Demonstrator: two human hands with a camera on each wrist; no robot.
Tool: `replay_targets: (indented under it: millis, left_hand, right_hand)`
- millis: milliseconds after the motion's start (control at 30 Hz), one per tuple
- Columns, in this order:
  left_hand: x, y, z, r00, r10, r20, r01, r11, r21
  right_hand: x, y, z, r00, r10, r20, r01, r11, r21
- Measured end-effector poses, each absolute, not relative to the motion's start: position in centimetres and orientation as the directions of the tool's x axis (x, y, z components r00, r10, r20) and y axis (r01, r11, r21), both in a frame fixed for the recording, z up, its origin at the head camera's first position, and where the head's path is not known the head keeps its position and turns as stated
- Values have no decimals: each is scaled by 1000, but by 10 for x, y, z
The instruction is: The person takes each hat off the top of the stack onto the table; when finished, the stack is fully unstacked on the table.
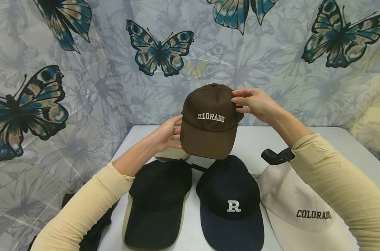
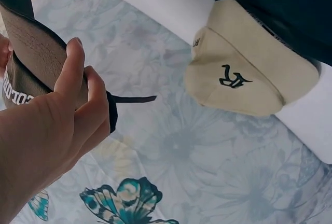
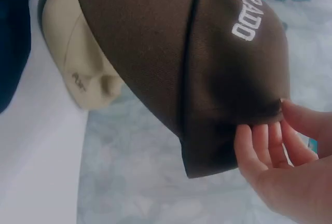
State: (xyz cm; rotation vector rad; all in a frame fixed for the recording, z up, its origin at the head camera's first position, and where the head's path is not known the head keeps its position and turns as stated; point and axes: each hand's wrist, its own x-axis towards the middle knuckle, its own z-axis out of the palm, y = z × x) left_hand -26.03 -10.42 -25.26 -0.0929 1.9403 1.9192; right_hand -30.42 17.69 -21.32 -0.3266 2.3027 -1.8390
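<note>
Up over the white table (image 1: pixel 302 139), the brown cap (image 1: pixel 210 127) w/ COLORADO on it hangs btwn two hands, brim low and toward the person. The R hand (image 1: pixel 254 103) has its fingertips and thumb clamped on the cap's side edge. The L hand (image 1: pixel 166 134) has bent fingers on the other side, by the brim; can't tell where its thumb is. Prob. one hand per side so the cap stays level & doesn't flop, and the word isn't hidden b/c the fingers keep to the edges.

Both arms reach fwd, the R hand a bit higher than the L. Nearest the person, a black cap (image 1: pixel 158 198), a navy cap (image 1: pixel 229 188) and a pale cap (image 1: pixel 302 209) sit in a row, maybe so each front shows. A cream cap (image 1: pixel 171 154) is behind the black one.
</note>
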Motion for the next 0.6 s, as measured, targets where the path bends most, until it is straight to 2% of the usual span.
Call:
replay_targets:
  millis: [600]
  left_hand:
    - [-305, -66, -269, -920, 187, -343, -348, 8, 938]
  right_hand:
    - [-342, 197, -230, -981, -194, -7, -38, 227, -973]
